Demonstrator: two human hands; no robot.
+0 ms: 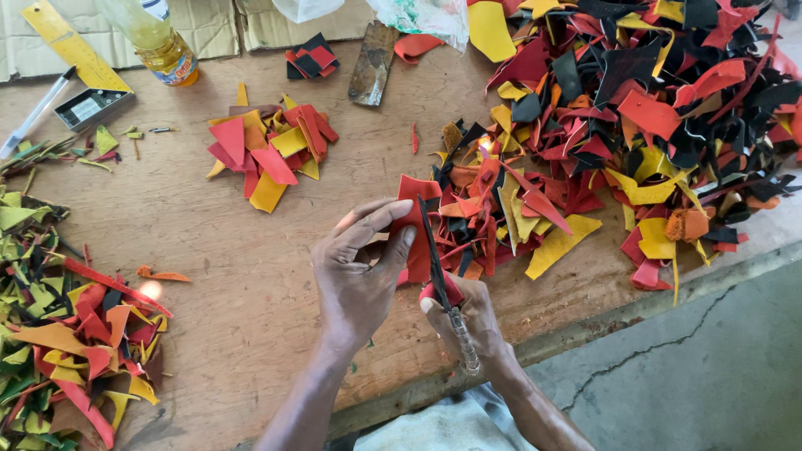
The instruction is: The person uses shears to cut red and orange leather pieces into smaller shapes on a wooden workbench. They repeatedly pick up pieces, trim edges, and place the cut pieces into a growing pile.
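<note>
Head view: 2 bare hands are working over a worn wooden table (251,276) strewn with coloured scraps. The left hand (359,271) is pinching a red scrap (415,209) between thumb and fingers, holding it upright just above the table's near edge. The right hand (472,321) is closing around the handles of a pair of scissors (439,271), whose dark blades are pointing away from the person and lying against the red scrap's right side. A large heap (635,117) of red, black, yellow and orange offcuts is spreading across the table's right half, touching the area just beyond the hands. A smaller sorted pile (267,150) of red and yellow pieces is sitting further back at centre-left, and a green, orange and red heap (58,334) is filling the left edge. A plastic bottle (163,42) of amber liquid and a yellow ruler (71,46) are lying at the far left corner.
</note>
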